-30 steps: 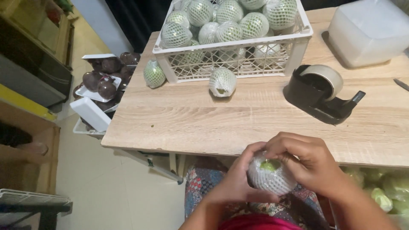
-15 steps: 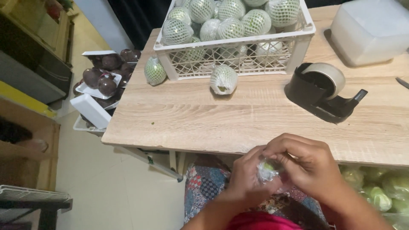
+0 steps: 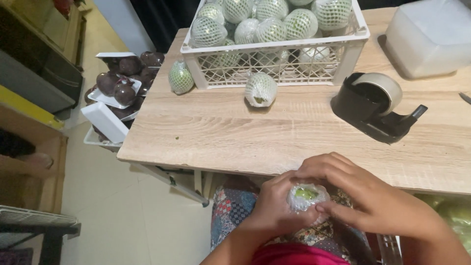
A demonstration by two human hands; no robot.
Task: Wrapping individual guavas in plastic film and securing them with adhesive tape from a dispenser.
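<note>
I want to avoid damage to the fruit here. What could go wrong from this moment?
1. Both hands, left hand and right hand, hold the netted fruit off the table, over the lap; a slip could drop it.
2. One loose fruit lies near the crate; a bump may roll it.
3. Another fruit sits close to the table's edge and might fall.

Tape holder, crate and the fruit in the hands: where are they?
tape holder (image 3: pixel 375 105), head view, on its black base.
crate (image 3: pixel 274 46), head view, on its front rim.
wrapped fruit (image 3: pixel 306 195), head view, green top between both hands.
</note>
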